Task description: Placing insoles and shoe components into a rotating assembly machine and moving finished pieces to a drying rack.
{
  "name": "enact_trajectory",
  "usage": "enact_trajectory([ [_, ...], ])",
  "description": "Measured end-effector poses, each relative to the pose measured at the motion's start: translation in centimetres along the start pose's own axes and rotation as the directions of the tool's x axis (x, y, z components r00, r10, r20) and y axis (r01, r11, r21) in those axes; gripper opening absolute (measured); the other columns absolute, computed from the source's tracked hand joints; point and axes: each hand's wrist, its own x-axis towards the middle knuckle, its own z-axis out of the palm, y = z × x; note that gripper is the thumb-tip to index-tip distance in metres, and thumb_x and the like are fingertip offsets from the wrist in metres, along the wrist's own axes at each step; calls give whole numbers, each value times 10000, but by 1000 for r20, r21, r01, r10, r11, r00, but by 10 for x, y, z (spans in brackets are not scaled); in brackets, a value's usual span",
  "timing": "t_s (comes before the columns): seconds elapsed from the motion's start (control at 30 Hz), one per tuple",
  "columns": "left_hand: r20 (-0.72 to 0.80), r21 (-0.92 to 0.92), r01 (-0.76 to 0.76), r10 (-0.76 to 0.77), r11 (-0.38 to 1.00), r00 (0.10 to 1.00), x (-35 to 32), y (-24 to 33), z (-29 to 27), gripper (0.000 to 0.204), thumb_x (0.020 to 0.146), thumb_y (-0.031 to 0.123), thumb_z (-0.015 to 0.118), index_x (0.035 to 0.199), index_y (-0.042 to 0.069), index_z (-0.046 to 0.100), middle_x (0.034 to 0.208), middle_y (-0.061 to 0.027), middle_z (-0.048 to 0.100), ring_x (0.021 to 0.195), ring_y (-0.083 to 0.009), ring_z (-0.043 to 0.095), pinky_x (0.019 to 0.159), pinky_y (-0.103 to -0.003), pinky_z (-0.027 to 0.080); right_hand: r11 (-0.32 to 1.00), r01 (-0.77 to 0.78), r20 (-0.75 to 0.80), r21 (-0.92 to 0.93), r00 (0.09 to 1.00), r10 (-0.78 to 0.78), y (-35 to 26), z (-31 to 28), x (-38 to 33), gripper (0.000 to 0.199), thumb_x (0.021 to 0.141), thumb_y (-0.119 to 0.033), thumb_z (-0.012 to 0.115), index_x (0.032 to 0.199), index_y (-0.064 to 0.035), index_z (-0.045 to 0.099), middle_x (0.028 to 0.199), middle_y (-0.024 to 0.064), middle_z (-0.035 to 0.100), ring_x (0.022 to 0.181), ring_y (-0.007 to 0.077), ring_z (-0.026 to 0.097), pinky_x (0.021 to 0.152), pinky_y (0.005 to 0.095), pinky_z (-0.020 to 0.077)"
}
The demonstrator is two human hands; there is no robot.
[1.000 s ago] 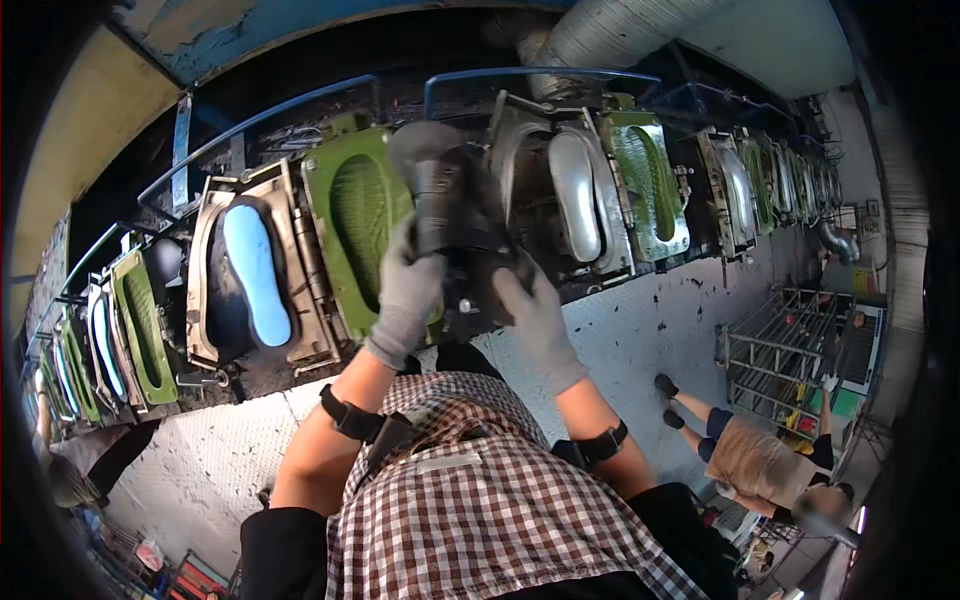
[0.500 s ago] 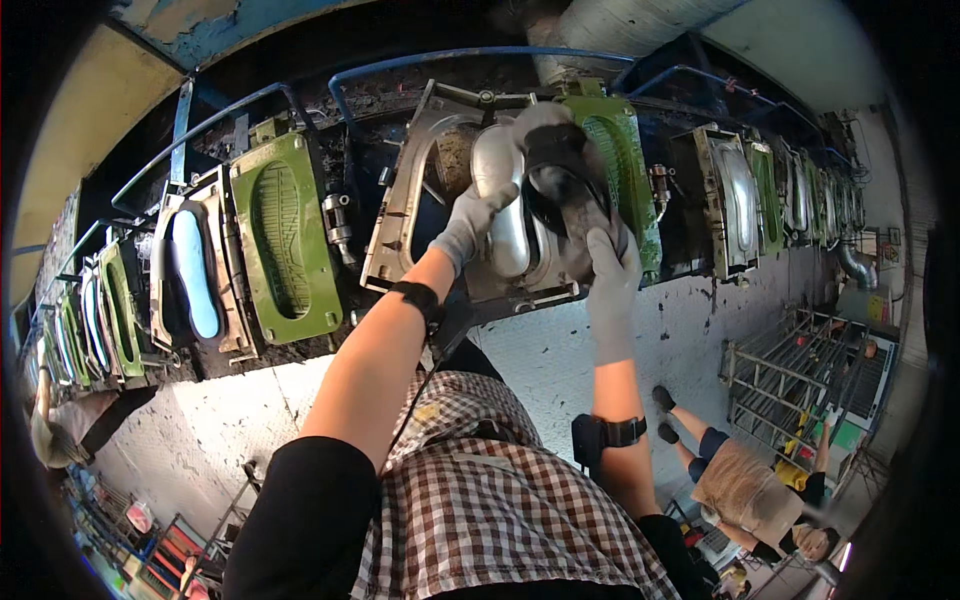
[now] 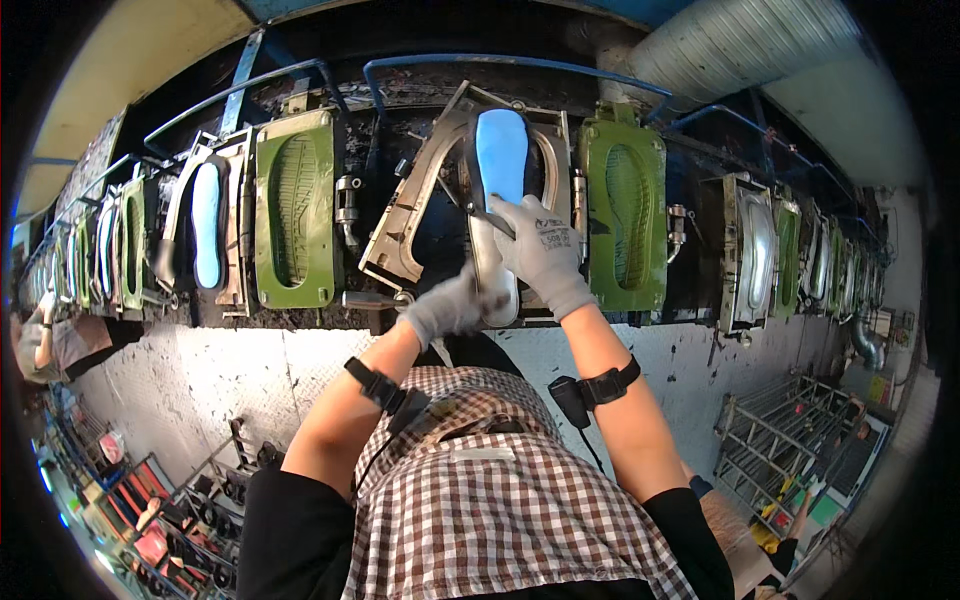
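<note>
A dark shoe upper with a blue sole-shaped bottom (image 3: 501, 150) covers the far part of a metal last (image 3: 500, 312) in the opened mould in front of me. The last's bare silver near end still shows. My right hand (image 3: 545, 255), in a grey glove, lies over the middle of the upper, its fingers closed on the dark edge. At the last's near end is my left hand (image 3: 448, 308), also gloved; motion blurs its fingers, and their grip cannot be made out. The mould's metal frame (image 3: 405, 245) stands swung out to the left of the last.
Green sole moulds (image 3: 626, 285) (image 3: 297, 290) flank this station. Farther left, another last carries a blue-bottomed upper (image 3: 207, 225); on the right stands a bare silver last (image 3: 756, 262). Blue pipe rails (image 3: 510, 60) run behind. A metal rack (image 3: 770, 440) and another person (image 3: 735, 540) are at lower right.
The dark upper, held beside the bare last before, is now over its far part with the blue bottom facing up. My right hand moved left onto it; my left hand moved to the near end.
</note>
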Motion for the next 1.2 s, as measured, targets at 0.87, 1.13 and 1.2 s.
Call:
enact_trajectory([
  [0.87, -563, -700, -424, -78, 574, 823, 20, 188, -27, 453, 954, 251, 767, 1316, 9, 642, 1129, -78, 724, 919, -162, 696, 807, -322, 579, 845, -333, -145, 419, 894, 424, 30, 59, -67, 566, 913, -101, 720, 1425, 45, 527, 799, 98, 647, 718, 185, 639, 714, 349, 524],
  [1.13, -620, -662, -408, -154, 628, 769, 76, 223, -49, 520, 922, 308, 798, 1312, 6, 632, 1125, -80, 716, 946, -169, 662, 872, -322, 549, 907, -404, -242, 121, 874, 422, 63, 27, -5, 612, 907, -173, 623, 1499, -278, 511, 1053, 192, 750, 879, 408, 728, 786, 510, 566],
  [1.2, -680, -582, -470, -79, 664, 729, 72, 236, -38, 624, 927, 326, 790, 1408, 4, 556, 1210, -109, 686, 1029, -188, 643, 917, -343, 538, 909, -406, -272, 98, 867, 417, 65, 24, -11, 626, 905, -186, 612, 1509, -309, 506, 1037, 198, 749, 889, 412, 726, 783, 512, 565],
])
